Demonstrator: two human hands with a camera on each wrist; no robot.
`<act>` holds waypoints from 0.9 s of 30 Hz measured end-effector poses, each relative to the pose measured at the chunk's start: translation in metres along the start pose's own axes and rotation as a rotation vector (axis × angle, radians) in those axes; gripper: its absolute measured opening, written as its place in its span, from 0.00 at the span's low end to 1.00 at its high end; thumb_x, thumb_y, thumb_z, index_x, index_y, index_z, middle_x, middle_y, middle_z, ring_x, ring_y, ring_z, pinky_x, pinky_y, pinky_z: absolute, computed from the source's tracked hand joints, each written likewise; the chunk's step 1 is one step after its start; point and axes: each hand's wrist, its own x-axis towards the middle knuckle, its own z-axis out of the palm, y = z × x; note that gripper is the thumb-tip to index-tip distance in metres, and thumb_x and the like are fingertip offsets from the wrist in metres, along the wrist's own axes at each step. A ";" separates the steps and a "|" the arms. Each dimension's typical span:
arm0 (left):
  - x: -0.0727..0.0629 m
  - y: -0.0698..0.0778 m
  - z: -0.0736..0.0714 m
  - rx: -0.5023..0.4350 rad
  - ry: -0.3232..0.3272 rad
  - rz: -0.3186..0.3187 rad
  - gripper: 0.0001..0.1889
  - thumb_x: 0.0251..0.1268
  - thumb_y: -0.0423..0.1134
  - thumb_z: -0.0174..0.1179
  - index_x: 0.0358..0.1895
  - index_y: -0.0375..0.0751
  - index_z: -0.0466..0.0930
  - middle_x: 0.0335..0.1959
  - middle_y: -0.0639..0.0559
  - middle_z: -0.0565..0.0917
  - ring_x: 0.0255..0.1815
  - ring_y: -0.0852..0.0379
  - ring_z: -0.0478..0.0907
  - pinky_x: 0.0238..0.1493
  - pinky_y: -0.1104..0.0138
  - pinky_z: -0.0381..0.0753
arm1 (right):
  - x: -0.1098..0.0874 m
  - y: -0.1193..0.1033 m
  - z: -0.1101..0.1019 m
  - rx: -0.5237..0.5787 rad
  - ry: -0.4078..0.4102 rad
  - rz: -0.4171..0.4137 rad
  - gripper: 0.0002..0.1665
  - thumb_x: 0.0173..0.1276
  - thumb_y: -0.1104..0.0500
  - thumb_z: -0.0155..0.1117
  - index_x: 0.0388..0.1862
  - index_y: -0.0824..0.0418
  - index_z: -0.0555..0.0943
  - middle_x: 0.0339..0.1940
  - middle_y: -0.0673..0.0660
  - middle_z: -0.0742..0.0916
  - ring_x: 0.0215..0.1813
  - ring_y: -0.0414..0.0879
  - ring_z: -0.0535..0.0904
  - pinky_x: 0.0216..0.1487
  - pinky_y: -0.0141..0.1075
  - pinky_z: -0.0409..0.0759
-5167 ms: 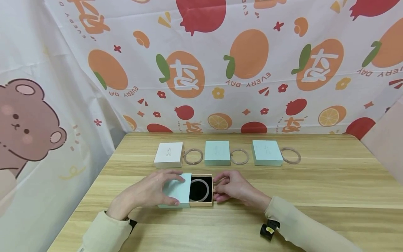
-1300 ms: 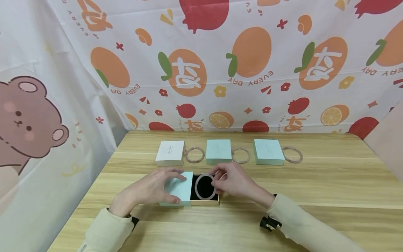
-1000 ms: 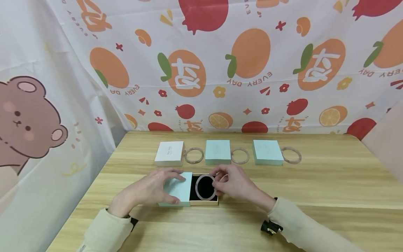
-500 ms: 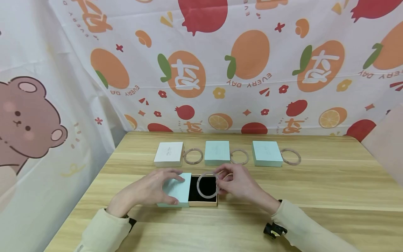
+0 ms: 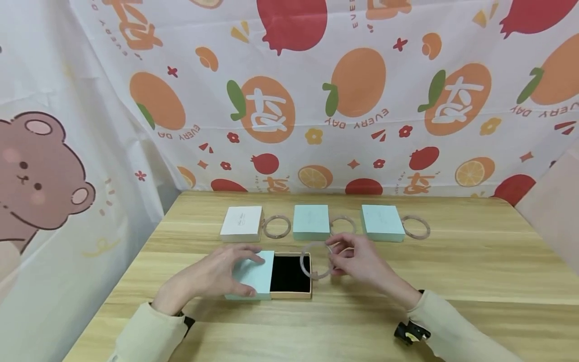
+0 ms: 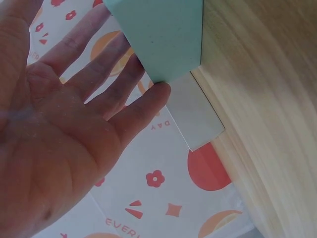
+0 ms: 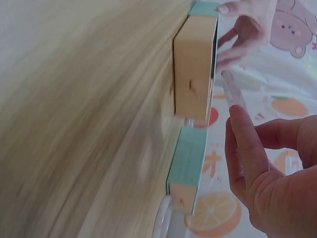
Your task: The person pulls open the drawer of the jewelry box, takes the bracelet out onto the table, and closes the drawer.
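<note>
My right hand pinches a pale translucent bangle by its right side, thumb against fingers. The bangle is raised and overlaps the right edge of an open jewelry box's drawer. That drawer is slid partway out to the right and shows a bare black lining. My left hand holds the box's mint sleeve, thumb at the front edge and fingers over the top and back. In the right wrist view the drawer's end has a small ribbon tab; the bangle rises from the fingertips.
Behind stand a white box, a mint box and another mint box. A bangle lies to the right of each: left bangle, middle bangle, right bangle. A printed cloth hangs behind the wooden table.
The drawer was pulled further out than at first. My right hand took the bangle from the black lining, lifted it and moved right with it. My left hand stayed on the sleeve.
</note>
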 end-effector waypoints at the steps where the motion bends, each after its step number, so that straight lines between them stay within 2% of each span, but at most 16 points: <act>1: 0.000 0.000 0.000 -0.001 -0.003 0.002 0.29 0.49 0.54 0.78 0.56 0.52 0.85 0.69 0.45 0.79 0.70 0.37 0.74 0.66 0.40 0.74 | -0.001 0.001 -0.003 0.006 0.011 0.002 0.18 0.70 0.71 0.62 0.58 0.72 0.78 0.40 0.65 0.84 0.32 0.44 0.86 0.40 0.45 0.89; 7: -0.001 -0.002 0.001 0.001 -0.004 -0.002 0.29 0.49 0.55 0.78 0.56 0.52 0.85 0.69 0.45 0.79 0.70 0.38 0.74 0.66 0.41 0.74 | -0.003 0.010 -0.019 0.012 0.079 0.041 0.18 0.71 0.70 0.62 0.59 0.71 0.78 0.39 0.62 0.83 0.33 0.45 0.86 0.40 0.44 0.89; 13: -0.002 -0.003 0.002 -0.001 -0.007 -0.008 0.29 0.49 0.55 0.78 0.56 0.52 0.85 0.69 0.46 0.79 0.70 0.38 0.74 0.66 0.41 0.74 | -0.006 0.017 -0.029 -0.031 0.119 0.088 0.19 0.71 0.69 0.64 0.59 0.70 0.78 0.43 0.66 0.83 0.33 0.46 0.86 0.39 0.42 0.89; 27: 0.000 -0.003 0.003 -0.002 0.005 -0.004 0.28 0.50 0.54 0.78 0.57 0.53 0.85 0.69 0.46 0.78 0.70 0.39 0.74 0.66 0.42 0.75 | -0.010 0.027 -0.036 -0.053 0.102 0.133 0.18 0.72 0.70 0.62 0.59 0.71 0.79 0.43 0.66 0.85 0.33 0.46 0.86 0.37 0.39 0.89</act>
